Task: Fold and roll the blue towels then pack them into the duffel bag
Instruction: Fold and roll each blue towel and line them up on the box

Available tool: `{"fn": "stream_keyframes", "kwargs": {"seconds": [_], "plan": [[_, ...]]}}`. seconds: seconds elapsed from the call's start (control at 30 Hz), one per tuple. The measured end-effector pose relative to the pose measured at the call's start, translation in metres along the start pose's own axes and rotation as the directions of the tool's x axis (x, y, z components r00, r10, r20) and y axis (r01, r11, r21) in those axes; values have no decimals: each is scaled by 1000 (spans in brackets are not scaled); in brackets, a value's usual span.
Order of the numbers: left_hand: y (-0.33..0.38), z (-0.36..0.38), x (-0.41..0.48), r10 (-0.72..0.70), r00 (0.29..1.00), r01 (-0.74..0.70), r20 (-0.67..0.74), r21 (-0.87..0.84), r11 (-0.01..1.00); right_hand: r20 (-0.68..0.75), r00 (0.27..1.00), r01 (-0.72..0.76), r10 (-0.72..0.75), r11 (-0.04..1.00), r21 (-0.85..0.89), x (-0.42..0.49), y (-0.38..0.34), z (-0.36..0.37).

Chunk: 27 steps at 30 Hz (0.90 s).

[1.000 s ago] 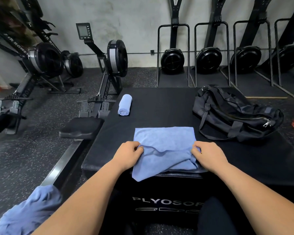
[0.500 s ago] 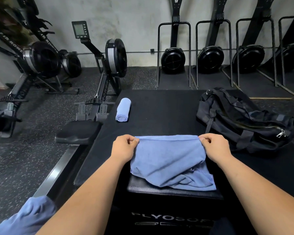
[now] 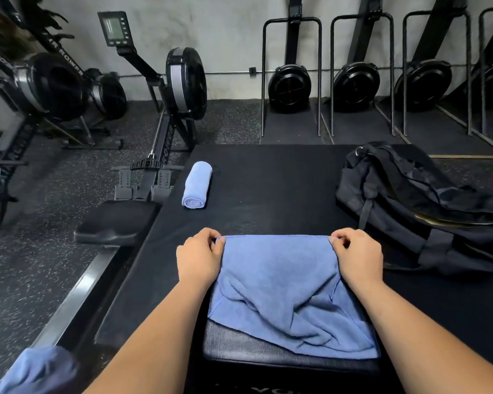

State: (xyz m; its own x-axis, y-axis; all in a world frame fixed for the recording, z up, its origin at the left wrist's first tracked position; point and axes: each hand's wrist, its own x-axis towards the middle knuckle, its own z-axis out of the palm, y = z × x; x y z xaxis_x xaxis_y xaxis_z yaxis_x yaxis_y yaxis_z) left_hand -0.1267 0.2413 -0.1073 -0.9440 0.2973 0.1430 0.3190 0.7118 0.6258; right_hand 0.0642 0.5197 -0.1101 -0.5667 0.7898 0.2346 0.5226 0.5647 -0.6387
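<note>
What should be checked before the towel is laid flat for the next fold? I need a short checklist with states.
1. Left hand pinches a top corner of the towel: ok.
2. Right hand pinches the other top corner: ok.
3. Towel smooth: not ok, lower part wrinkled.
4. Bare mat ahead of the towel: ok.
5. Rolled towel out of the way, at the left: ok.
6. Duffel bag open: cannot tell.

I see my left hand [image 3: 199, 257] and right hand [image 3: 356, 255] each pinching a far corner of the towel [image 3: 285, 294], which lies rumpled at the worktop's [image 3: 268, 180] near edge. A rolled towel [image 3: 197, 184] lies far left, the bag [image 3: 416, 211] right, well apart. Rowers [image 3: 182, 83] stand behind.
</note>
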Motion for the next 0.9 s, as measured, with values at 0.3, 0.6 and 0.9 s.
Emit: {"fn": "stream_keyframes", "kwargs": {"seconds": [0.3,0.6,0.9], "plan": [[-4,4,-3,26,999,-28,-39,-54,998,-76,997,-26,23,999,-45,-1,8,12],[-6,5,0,58,998,-58,3,4,998,-25,998,-58,58,998,-3,-4,1,9],[-13,-2,3,55,993,-51,105,-37,998,-31,999,18,-16,998,54,-2,10,8]]}}
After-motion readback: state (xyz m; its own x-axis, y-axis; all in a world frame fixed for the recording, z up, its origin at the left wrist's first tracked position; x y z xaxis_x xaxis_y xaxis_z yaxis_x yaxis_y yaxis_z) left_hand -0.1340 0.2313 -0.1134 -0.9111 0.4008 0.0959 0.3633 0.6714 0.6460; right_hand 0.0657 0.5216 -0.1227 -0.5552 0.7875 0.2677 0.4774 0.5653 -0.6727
